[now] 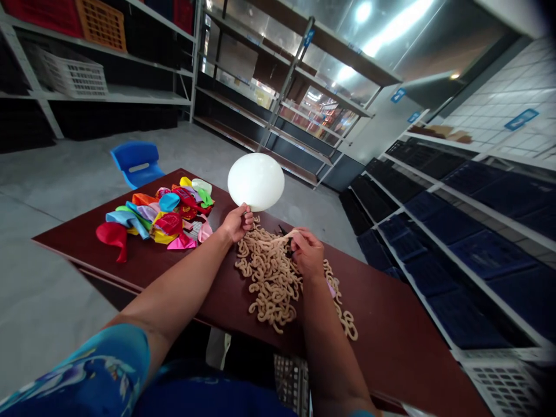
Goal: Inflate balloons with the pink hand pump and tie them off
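Observation:
My left hand (238, 223) is closed on the neck of an inflated white balloon (256, 180), which stands up above the fist. Under and between my hands a heap of beige, curly, cord-like loops (271, 278) lies on the dark red table (382, 307). My right hand (307, 250) pinches a beige strand at the heap's far right side; where the strand leads beyond the fingers is hard to make out. A black item (286, 231), partly hidden, lies by the right fingertips. To the left, uninflated balloons in many colours (167, 223) are piled up, a red balloon (113, 236) nearest me.
Beyond the table's far left edge stands a blue chair (136, 162). Metal shelving (278, 116) runs along the back, and racks with dark blue crates (482, 249) line the right. A white basket (72, 72) sits on the left shelf.

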### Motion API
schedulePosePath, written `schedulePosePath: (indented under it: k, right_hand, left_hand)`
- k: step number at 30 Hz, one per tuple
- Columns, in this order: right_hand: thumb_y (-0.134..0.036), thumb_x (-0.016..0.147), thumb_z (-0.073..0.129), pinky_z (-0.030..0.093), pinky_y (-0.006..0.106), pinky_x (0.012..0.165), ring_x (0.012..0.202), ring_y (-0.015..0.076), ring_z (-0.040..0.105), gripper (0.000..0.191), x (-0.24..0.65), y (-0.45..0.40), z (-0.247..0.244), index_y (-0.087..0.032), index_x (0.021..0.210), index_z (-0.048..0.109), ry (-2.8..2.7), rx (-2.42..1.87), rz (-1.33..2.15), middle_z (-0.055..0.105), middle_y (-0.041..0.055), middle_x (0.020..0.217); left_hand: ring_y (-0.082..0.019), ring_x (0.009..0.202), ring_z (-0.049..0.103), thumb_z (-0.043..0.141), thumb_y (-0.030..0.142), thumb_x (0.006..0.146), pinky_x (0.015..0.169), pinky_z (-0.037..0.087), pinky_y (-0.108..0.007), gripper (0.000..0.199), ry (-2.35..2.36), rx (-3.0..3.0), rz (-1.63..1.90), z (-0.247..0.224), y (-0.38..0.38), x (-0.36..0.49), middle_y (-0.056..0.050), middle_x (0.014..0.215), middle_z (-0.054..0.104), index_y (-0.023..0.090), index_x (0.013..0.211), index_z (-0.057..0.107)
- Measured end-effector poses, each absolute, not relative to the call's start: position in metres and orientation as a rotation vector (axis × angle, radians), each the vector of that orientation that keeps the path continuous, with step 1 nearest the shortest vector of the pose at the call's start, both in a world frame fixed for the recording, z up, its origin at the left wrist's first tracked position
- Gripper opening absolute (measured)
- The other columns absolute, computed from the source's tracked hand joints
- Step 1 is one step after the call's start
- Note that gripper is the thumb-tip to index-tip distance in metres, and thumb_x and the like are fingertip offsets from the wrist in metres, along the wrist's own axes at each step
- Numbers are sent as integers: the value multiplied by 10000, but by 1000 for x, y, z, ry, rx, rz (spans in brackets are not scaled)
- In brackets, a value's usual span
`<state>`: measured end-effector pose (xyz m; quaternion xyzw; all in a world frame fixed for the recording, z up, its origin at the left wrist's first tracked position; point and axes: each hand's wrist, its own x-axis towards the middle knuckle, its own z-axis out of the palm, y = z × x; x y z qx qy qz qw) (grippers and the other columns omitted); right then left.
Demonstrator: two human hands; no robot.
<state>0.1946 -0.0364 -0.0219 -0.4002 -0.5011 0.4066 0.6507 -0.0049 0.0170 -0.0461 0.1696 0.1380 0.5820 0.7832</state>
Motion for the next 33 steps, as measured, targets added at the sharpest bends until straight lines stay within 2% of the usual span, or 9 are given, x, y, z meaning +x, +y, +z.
schedulePosePath:
  k: [3,5,12,20,22,24,26,30,33]
  right_hand:
    - [-295,646,668,334,187,413,424,42,440,166,197,-38,-8,-176,737,597,-1097,-895,891,564,-51,580]
    - [-314,668,652,339,187,415,419,49,445,177,196,-40,1,-175,752,583,-1102,-910,861,543,-58,536]
    - [-344,679,644,314,189,409,432,64,461,214,190,-46,22,-170,786,581,-1315,-1080,803,551,-46,519]
    - [-312,677,639,310,181,441,459,46,431,175,188,-45,20,-173,727,546,-1254,-1107,857,583,-37,597]
    - [-292,672,644,321,179,457,469,46,433,163,185,-45,20,-175,725,543,-1275,-1101,860,564,-50,578]
    - [-294,681,635,320,180,453,455,48,425,157,181,-45,22,-183,718,531,-1297,-1111,845,529,-67,528]
    - [-313,683,631,310,181,434,440,54,427,168,175,-44,24,-189,714,522,-1314,-1155,843,521,-72,501]
    - [-350,652,657,302,185,398,437,70,470,212,163,-43,30,-189,694,526,-1365,-1275,931,572,-48,530]
    - [-343,629,679,319,188,390,421,74,478,221,155,-44,38,-188,674,528,-1363,-1286,971,581,-47,520]
  left_hand:
    - [-44,393,303,442,284,845,337,155,-134,221,287,388,1253,-47,17,-4,48,531,276,150,676,396]
    - [-44,397,311,446,289,843,340,165,-136,223,262,411,1246,-48,18,-3,45,538,287,148,677,397]
    - [-47,414,345,466,287,832,340,207,-132,205,250,481,1213,-46,13,-1,31,560,352,150,693,404]
    - [-58,415,428,455,305,839,341,300,-157,213,338,533,1229,-43,9,5,-32,660,556,144,702,431]
    - [-77,482,512,443,298,849,368,356,-163,216,303,551,1203,-42,6,6,-80,778,616,138,705,435]
    - [-129,661,607,428,285,859,431,429,-180,212,215,584,1125,-41,3,7,-138,963,621,130,714,437]
    - [-198,867,614,415,278,866,522,494,-234,211,113,620,1007,-39,-1,8,-175,1096,578,125,723,438]
    - [-274,997,571,418,306,862,653,522,-383,217,15,623,896,-43,-4,16,-194,1093,575,126,744,442]
    - [-272,951,595,449,331,846,699,509,-394,239,17,587,917,-48,-3,23,-188,1017,603,126,723,437]
